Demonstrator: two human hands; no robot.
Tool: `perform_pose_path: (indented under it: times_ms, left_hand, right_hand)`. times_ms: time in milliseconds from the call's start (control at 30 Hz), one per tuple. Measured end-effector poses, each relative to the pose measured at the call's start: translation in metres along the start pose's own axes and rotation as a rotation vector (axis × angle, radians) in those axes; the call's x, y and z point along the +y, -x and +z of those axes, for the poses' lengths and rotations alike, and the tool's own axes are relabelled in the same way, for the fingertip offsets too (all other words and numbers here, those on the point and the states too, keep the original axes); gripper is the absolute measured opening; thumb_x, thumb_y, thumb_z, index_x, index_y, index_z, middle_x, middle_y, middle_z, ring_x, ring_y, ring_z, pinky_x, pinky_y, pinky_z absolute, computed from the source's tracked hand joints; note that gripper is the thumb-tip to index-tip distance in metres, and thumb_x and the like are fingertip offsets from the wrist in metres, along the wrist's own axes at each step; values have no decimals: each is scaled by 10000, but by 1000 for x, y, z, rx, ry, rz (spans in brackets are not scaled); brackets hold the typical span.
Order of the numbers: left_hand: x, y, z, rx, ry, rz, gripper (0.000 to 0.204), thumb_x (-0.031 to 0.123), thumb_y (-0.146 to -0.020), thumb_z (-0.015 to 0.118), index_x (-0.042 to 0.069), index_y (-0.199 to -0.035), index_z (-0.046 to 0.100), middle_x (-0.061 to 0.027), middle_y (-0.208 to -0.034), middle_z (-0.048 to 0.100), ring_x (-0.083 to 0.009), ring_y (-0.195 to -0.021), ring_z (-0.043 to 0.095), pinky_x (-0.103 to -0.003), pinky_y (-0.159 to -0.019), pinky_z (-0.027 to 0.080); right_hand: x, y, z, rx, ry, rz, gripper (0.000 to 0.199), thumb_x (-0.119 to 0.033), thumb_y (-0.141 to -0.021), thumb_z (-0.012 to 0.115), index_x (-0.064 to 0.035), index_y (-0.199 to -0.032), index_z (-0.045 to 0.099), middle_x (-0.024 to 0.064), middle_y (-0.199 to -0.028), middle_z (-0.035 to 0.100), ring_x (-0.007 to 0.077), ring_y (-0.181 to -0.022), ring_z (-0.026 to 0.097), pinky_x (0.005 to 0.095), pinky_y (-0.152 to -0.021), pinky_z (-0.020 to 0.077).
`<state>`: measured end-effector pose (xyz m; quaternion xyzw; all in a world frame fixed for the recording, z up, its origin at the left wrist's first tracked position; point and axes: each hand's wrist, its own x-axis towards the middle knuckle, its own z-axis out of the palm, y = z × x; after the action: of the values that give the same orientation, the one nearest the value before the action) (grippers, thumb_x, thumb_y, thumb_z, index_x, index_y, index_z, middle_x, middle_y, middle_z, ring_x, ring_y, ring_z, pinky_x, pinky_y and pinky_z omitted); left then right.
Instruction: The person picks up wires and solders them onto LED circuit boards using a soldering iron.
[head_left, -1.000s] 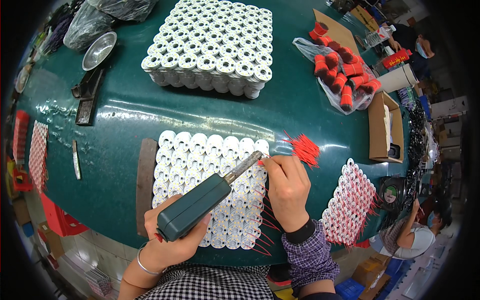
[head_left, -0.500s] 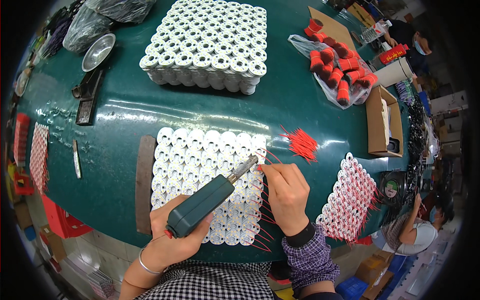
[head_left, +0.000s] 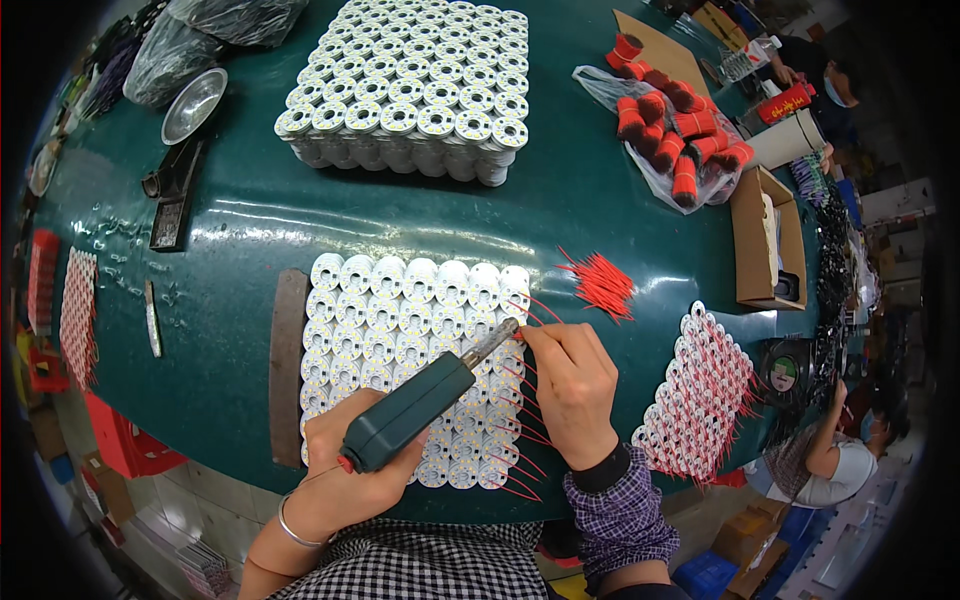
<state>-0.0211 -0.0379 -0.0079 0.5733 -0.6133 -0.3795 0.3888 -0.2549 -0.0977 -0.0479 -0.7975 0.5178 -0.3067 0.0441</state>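
Observation:
My left hand [head_left: 345,475] is wrapped round a green soldering iron [head_left: 412,412]. Its metal tip points up and right, at the right edge of a panel of round white LED boards [head_left: 405,312]. At that edge my right hand [head_left: 574,390] has thumb and forefinger pinched on a red wire [head_left: 519,336], mostly hidden by the fingers, right beside the iron's tip. Several red wires [head_left: 522,432] stick out from boards along the panel's right side. A small pile of cut red wires [head_left: 602,286] lies just beyond my right hand.
A tall block of stacked round boards [head_left: 410,95] stands at the back. Red wire bundles [head_left: 692,125] lie on a plastic bag near a cardboard box [head_left: 757,250]. Wired boards [head_left: 695,405] sit at right; a brown strip [head_left: 290,370] borders the panel. Co-workers sit at far right.
The soldering iron and my left hand have shifted slightly right, bringing the tip a little lower, close to my right fingertips. My right hand has barely moved.

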Motion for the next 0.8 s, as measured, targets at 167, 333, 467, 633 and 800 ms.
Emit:
perform_pose_path:
  times_ms: [167,333,467,633,800]
  left_hand:
    - [1,-1,-1,-22,-26,-36,100,48,-790,783,11,-827,698,-69,-721,655,-139,-572,604,-282,-532,466]
    - [8,0,-7,14,27,2,123,27,-785,773,-12,-891,725,-72,-736,653,-130,-569,596,-272,-515,450]
    - [6,2,-10,38,59,29,197,8,-778,769,-37,-967,737,-77,-745,649,-117,-570,589,-258,-499,433]
    - [7,6,-12,58,100,-4,172,5,-789,766,-43,-950,731,-71,-745,653,-93,-575,581,-244,-508,433]
    - [4,10,-10,31,132,-105,146,22,-808,768,-36,-934,726,-55,-728,659,-72,-587,576,-233,-524,440]
  right_hand:
    - [2,1,-1,-5,12,-1,265,41,-713,694,9,-976,697,87,-895,617,238,-759,591,348,-640,499]
    - [-2,-1,0,-5,6,9,254,30,-714,698,8,-967,695,83,-903,615,243,-769,595,357,-655,497]
    - [-3,-3,-2,3,73,-19,248,18,-715,705,-4,-962,699,76,-909,624,242,-793,603,361,-676,480]
    - [-10,0,-6,27,32,-39,265,11,-710,709,-9,-975,707,76,-911,638,239,-798,599,355,-677,471]
    - [-8,3,-2,10,-19,-29,284,17,-704,708,-5,-987,709,78,-911,640,236,-790,593,351,-673,473]
